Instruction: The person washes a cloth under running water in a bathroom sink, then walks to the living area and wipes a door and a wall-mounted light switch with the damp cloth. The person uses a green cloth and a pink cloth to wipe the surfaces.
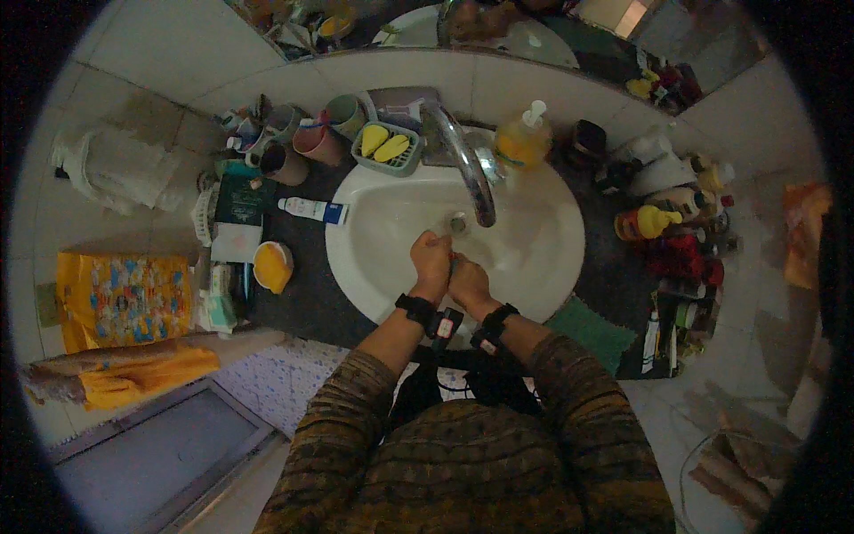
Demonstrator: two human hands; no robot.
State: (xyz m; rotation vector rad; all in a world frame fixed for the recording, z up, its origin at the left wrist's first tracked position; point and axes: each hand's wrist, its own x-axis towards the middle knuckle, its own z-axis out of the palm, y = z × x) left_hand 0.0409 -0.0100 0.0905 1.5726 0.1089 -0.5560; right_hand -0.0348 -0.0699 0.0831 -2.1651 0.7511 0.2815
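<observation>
Over the white washbasin [534, 267], my left hand [432, 259] and my right hand [468, 280] are held close together with their fingers curled. A small bluish-green bit shows between them; I cannot tell what it is. Both wrists wear black straps with small devices. The curved chrome faucet [470, 170] arches over the bowl, just beyond the hands, and the round drain [458, 221] lies under its reach. A white and blue tube [312, 209] rests on the dark counter at the basin's left rim. What the fingers enclose is hidden.
Several cups [319, 141] and a green soap dish [385, 167] with yellow pieces stand at the back left. A yellow pump bottle [522, 143] is behind the basin. Several bottles crowd the right counter, near a green cloth [591, 334]. A yellow-filled bowl [272, 265] sits left.
</observation>
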